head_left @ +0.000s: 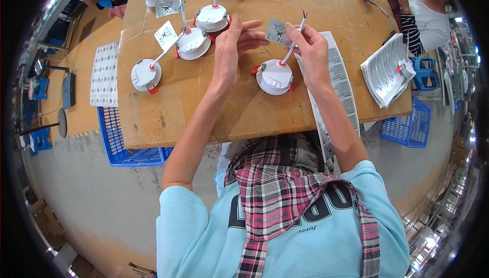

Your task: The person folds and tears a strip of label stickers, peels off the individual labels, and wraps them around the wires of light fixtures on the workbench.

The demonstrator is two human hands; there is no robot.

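Note:
My right hand (pixel 313 56) is closed, pinching a silver label (pixel 276 32) beside the white cable (pixel 290 52) of a round white downlight (pixel 274 79). That downlight rests on the table below the hand, with red clips at its sides and bare wire ends at the cable's top. My left hand (pixel 229 51) is open, its fingers stretched toward the label; whether a fingertip touches it I cannot tell. Left of this hand lie more downlights with labels on their cables: one close by (pixel 193 44), one behind it (pixel 212 18) and one farther left (pixel 146 76).
A printed label sheet (pixel 336 74) runs over the table's front edge beside my right forearm. A stack of papers (pixel 385 72) lies at the right. Blue crates (pixel 114 143) stand below the table. Two other people are at the far side, one (pixel 428 10) at the right.

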